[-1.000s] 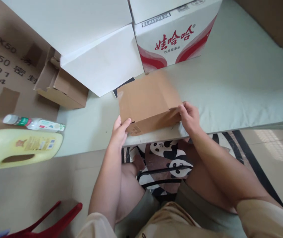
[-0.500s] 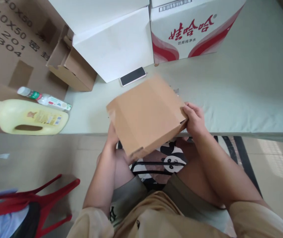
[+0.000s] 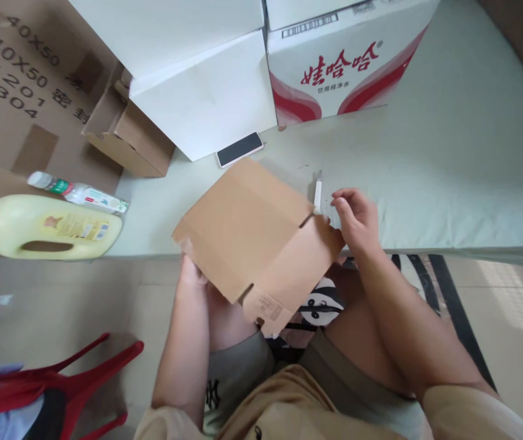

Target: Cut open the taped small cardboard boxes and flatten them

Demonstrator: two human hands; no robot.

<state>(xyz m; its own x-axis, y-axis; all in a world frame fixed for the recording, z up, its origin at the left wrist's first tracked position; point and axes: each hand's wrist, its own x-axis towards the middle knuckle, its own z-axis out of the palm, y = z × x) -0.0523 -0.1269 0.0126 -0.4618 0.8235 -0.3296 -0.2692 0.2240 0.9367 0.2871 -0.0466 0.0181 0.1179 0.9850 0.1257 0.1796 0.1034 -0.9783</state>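
Cardboard [image 3: 238, 226]: folded, tilted over nr edge of table [image 3: 426, 226], in front of you.
Your L hand [image 3: 192, 269]: grasping its L edge, fingers mostly hidden.
Your R hand [image 3: 359, 223]: part-curled by R corner of flap [image 3: 295, 269]; can't tell if gripping.
Table: pale-green cloth [image 3: 467, 171], w/ phone [image 3: 240, 150], knife [image 3: 318, 194], yellow jug [image 3: 50, 226], sm. bottle [image 3: 79, 192], white cartons [image 3: 210, 91] at back.
Floor [image 3: 123, 293]: beige, tiled; red seat [image 3: 105, 366] on L.

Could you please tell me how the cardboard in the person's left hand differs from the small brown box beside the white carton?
The cardboard is held up by the left hand, whereas the small brown box rests on the pale green cloth. The cardboard shows a broad panel with a printed flap; the small brown box shows an open cavity. Both are brown.
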